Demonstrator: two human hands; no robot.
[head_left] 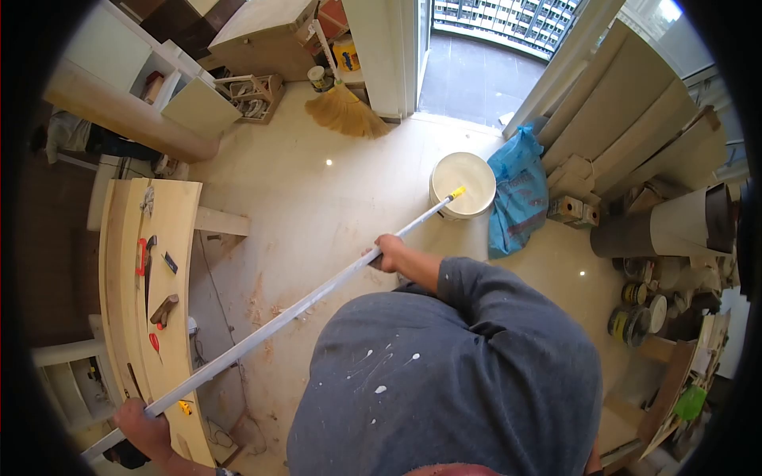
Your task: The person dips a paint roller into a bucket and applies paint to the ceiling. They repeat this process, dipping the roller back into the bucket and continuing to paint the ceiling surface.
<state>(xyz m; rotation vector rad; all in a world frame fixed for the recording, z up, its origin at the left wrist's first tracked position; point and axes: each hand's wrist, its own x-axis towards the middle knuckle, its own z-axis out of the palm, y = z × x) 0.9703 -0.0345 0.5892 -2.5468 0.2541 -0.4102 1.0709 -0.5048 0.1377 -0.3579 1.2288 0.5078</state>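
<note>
Toward the left edge, the left hand (143, 424) is closed around the lower part of a long pale pole (278, 332), which crosses over the near end of the wooden bench (175, 210); whether they touch, I cannot tell. A wooden plane (164, 309) and red-handled tools (155, 345) lie on the bench. A dark cord (210, 278) and wood shavings (258, 297) lie on the floor (317, 206) between the bench and the person. Farther off, a straw broom (345, 111) leans near the doorway. The right hand (386, 252) grips the pole higher up. Its yellow end (456, 192) is over a white bucket (475, 176); its depth is unclear. Just right of the bucket, a blue sack (520, 190) crowds that side, with leaning boards (611, 103), a large roll (663, 226) and paint cans (629, 324) beyond.
</note>
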